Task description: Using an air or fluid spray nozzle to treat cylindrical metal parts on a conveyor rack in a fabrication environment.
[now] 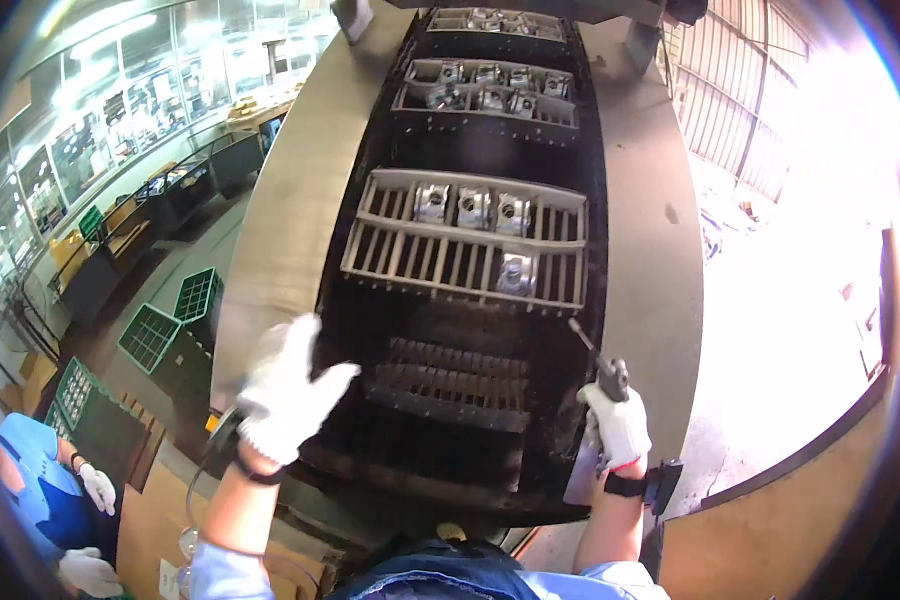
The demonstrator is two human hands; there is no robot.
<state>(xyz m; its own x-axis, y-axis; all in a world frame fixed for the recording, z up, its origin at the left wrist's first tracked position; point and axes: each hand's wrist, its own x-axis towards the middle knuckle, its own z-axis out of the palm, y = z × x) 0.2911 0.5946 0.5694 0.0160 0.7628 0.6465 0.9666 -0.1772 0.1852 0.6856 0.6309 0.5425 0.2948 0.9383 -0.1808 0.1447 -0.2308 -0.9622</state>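
My right hand (622,432), in a white glove, is wrapped round a black blow gun (613,378). Its thin metal nozzle points up and left toward the near slatted metal rack (385,238). White-gloved too, my left hand (292,398) has its thumb and fingers apart and holds nothing; it is over the left edge of the dark conveyor (355,440). In that rack's far row sit three silver metal castings (473,208) with round holes. A single casting (516,275) lies in its near row. Between my hands and lower down is a dark slatted section (450,382).
Farther up the conveyor, another rack (577,118) holds several castings. Pale metal side panels (655,230) flank the conveyor. At lower left is a co-worker's gloved hand (98,490) near cardboard (160,510). Green crates (150,337) stand beyond on the left.
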